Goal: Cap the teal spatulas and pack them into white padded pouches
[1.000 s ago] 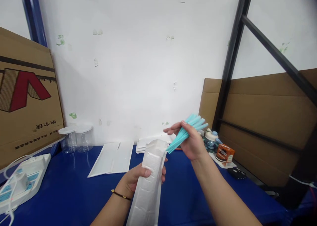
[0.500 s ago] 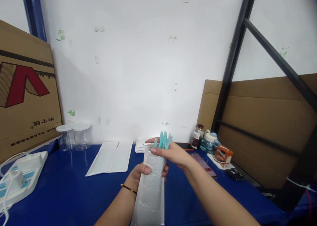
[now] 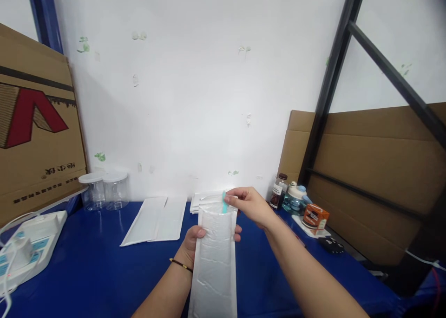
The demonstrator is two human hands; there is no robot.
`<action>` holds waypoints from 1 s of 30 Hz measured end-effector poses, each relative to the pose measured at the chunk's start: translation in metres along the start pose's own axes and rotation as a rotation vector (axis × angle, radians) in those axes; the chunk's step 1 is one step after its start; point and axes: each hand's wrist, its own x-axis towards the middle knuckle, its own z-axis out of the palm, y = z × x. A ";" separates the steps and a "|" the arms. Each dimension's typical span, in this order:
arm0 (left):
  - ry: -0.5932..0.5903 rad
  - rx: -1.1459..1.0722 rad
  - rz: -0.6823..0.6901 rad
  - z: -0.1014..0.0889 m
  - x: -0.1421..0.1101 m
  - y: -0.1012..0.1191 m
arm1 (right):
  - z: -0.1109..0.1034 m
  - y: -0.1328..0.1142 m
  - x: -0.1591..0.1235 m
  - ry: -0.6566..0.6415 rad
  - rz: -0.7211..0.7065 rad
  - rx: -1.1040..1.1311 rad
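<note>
Above table (image 3: 87,271), white mailer (image 3: 215,262), teal strip (image 3: 224,204) at edge, jars (image 3: 115,195) well apart

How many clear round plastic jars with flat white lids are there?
2: the left jar and the right jar stand side by side on the blue table, at its back left near the white wall. No more show.

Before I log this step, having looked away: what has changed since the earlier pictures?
The right hand brought the slim turquoise sticks leftward and down into the white padded envelope; only one end still shows. The left hand kept hold of the envelope. The round, clear, white-lidded jars stayed put.
</note>
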 end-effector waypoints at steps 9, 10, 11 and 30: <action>0.050 0.003 0.015 -0.004 0.001 -0.002 | -0.005 -0.002 0.000 0.074 -0.194 -0.120; 0.055 0.011 0.018 -0.003 0.002 -0.001 | -0.005 -0.004 -0.001 0.078 -0.204 -0.144; 0.061 0.018 0.019 -0.002 0.003 -0.001 | -0.005 -0.005 -0.001 0.066 -0.205 -0.178; 0.578 0.149 -0.135 -0.022 -0.013 0.001 | -0.019 0.020 -0.009 -0.068 -0.343 -0.230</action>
